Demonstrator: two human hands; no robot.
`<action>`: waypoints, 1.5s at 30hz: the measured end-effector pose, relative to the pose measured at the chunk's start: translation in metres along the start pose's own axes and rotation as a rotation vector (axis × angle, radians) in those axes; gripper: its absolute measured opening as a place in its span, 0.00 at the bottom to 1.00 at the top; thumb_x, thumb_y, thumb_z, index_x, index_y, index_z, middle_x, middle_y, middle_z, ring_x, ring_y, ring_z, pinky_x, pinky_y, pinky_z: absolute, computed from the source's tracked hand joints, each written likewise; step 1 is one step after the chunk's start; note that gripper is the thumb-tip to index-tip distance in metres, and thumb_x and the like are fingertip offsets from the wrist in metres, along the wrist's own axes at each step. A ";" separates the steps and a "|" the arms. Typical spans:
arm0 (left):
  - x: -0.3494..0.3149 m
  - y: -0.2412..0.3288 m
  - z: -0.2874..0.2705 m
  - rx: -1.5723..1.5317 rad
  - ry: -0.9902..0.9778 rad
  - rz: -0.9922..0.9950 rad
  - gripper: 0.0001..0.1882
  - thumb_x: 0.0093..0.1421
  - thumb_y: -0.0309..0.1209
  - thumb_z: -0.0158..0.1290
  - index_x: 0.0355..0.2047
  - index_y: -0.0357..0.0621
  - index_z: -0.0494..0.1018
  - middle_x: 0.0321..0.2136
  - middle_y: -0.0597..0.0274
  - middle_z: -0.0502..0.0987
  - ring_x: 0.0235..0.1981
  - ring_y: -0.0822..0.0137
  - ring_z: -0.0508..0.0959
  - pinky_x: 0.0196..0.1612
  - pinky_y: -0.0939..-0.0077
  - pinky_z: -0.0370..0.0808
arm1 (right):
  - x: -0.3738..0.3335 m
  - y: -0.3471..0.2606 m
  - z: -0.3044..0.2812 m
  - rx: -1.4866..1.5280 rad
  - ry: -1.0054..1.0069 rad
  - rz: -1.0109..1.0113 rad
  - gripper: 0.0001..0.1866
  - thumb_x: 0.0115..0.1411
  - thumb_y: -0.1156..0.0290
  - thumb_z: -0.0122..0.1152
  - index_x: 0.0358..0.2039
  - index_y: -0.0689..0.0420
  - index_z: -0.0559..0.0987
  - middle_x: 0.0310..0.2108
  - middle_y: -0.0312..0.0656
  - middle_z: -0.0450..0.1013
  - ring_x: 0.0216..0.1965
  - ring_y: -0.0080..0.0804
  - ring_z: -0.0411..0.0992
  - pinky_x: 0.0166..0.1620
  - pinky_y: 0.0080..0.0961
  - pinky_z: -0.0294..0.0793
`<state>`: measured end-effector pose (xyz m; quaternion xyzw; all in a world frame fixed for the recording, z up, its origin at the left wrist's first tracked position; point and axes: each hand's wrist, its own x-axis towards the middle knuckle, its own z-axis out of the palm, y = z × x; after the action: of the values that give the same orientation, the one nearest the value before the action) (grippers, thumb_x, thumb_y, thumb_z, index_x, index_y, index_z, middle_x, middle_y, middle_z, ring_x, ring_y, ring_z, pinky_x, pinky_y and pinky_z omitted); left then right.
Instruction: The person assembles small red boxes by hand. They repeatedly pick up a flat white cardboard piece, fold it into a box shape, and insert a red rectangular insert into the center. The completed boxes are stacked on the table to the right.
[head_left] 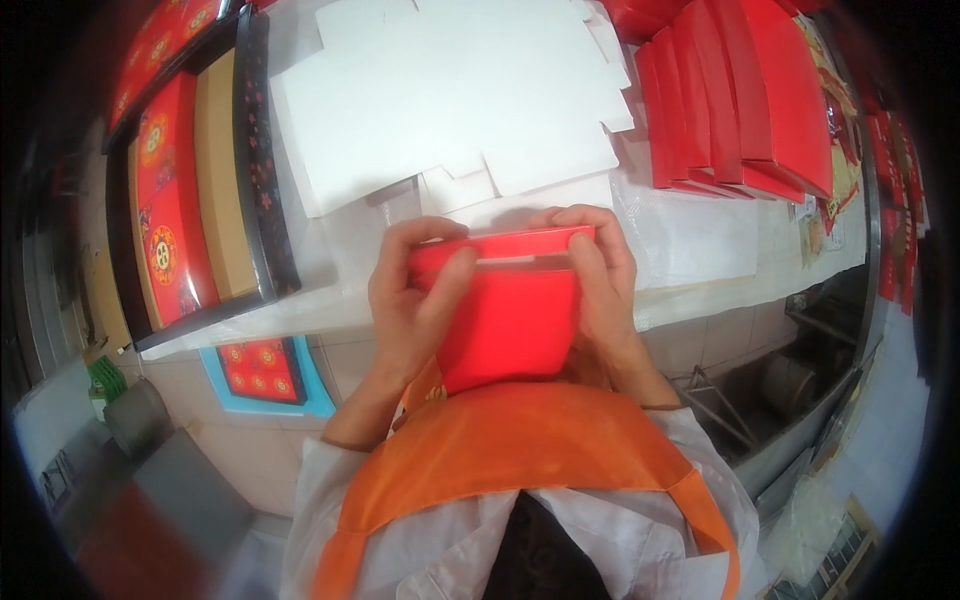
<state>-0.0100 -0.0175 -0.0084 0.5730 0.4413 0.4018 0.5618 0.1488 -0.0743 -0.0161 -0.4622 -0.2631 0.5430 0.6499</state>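
Close in front of my body, both hands hold a red cardboard box [512, 325], its long side facing up and a narrow flap along its far edge. My left hand [418, 275] grips the flap's left end, thumb on the near side and fingers curled behind. At the right end, my right hand [597, 265] pinches the corner in the same way. A pale gap shows between the flap and the box's main panel. The fingertips behind the flap are partly hidden.
A stack of flat white cardboard blanks [450, 100] lies ahead on the table [690, 290]. Several red boxes [745, 100] stand at the right. A black-edged tray [262, 190] with a red patterned box [170, 200] is at the left. Below it lies a blue sheet [225, 385].
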 end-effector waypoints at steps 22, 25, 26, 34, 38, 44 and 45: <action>-0.007 -0.024 -0.005 0.040 -0.047 0.259 0.04 0.52 0.17 0.47 0.28 0.33 0.70 0.35 0.54 0.73 0.38 0.64 0.72 0.42 0.76 0.67 | -0.005 0.025 -0.014 -0.136 0.051 -0.251 0.04 0.58 0.78 0.44 0.27 0.63 0.68 0.36 0.45 0.70 0.37 0.26 0.67 0.43 0.23 0.67; -0.008 -0.023 -0.004 0.088 -0.033 0.288 0.07 0.55 0.21 0.45 0.22 0.33 0.69 0.33 0.53 0.74 0.39 0.63 0.72 0.45 0.72 0.67 | -0.007 0.032 -0.021 -0.146 -0.015 -0.298 0.03 0.57 0.79 0.44 0.27 0.63 0.68 0.39 0.47 0.68 0.40 0.28 0.66 0.46 0.25 0.65; -0.009 -0.024 -0.005 0.106 -0.035 0.276 0.05 0.55 0.22 0.44 0.26 0.33 0.69 0.37 0.53 0.72 0.41 0.62 0.71 0.46 0.72 0.66 | -0.007 0.032 -0.023 -0.143 -0.044 -0.306 0.03 0.57 0.80 0.44 0.28 0.62 0.68 0.41 0.47 0.68 0.42 0.29 0.66 0.48 0.26 0.64; -0.076 -0.045 -0.018 0.162 -0.211 -0.133 0.37 0.52 0.30 0.49 0.57 0.33 0.43 0.51 0.46 0.61 0.53 0.56 0.61 0.54 0.65 0.56 | -0.057 0.031 -0.041 -0.696 -0.083 -0.088 0.35 0.55 0.71 0.50 0.58 0.65 0.45 0.58 0.54 0.49 0.59 0.44 0.49 0.59 0.32 0.48; -0.072 -0.044 -0.014 0.119 -0.376 -0.096 0.39 0.52 0.32 0.51 0.57 0.32 0.42 0.55 0.47 0.54 0.55 0.55 0.58 0.55 0.65 0.56 | -0.065 0.008 -0.037 -0.536 -0.030 -0.091 0.39 0.53 0.70 0.52 0.59 0.68 0.42 0.59 0.54 0.46 0.61 0.40 0.44 0.60 0.31 0.41; 0.000 0.050 0.050 -0.326 -0.547 0.355 0.40 0.54 0.27 0.46 0.60 0.39 0.34 0.57 0.46 0.49 0.53 0.54 0.62 0.54 0.63 0.59 | -0.003 -0.150 -0.065 -0.630 0.294 -0.504 0.34 0.54 0.72 0.49 0.59 0.61 0.48 0.61 0.47 0.45 0.61 0.36 0.45 0.60 0.29 0.46; 0.013 0.059 0.054 -0.302 -0.601 0.487 0.40 0.53 0.26 0.44 0.60 0.41 0.32 0.57 0.46 0.49 0.53 0.57 0.61 0.54 0.63 0.60 | 0.015 -0.179 -0.066 -0.627 0.226 -0.618 0.32 0.57 0.65 0.48 0.60 0.58 0.49 0.60 0.48 0.47 0.59 0.35 0.51 0.58 0.28 0.52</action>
<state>0.0487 -0.0196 0.0472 0.6635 0.0453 0.3982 0.6317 0.2911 -0.0782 0.1117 -0.5927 -0.4677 0.1637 0.6350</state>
